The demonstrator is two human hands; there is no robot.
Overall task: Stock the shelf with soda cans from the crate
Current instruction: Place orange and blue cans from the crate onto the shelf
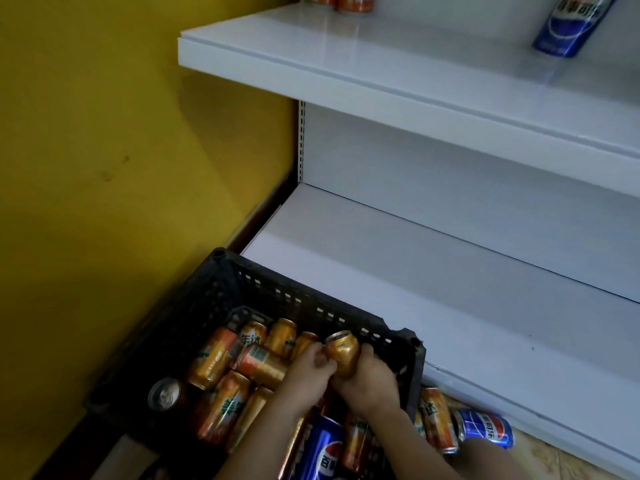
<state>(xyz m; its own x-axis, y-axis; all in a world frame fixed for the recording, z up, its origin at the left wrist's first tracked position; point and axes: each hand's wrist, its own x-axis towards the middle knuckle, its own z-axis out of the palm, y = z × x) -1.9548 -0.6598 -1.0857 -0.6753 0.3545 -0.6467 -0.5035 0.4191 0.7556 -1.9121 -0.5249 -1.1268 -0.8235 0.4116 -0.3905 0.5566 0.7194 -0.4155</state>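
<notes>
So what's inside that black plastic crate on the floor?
The black plastic crate holds many orange soda cans lying jumbled, plus a blue cola can. Both hands, left and right, grip one orange can. The arms cover whatever lies beneath them.

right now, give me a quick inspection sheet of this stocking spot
surface: white lower shelf bare in view; upper shelf holds a blue can and orange cans at the back
job's things: black crate with many orange cans lying loose, one blue can among them
clutter: an orange can and a blue can on the floor outside the crate
grippers: left hand and right hand both grip one orange can
cables: nothing seen
surroundings: yellow wall
</notes>
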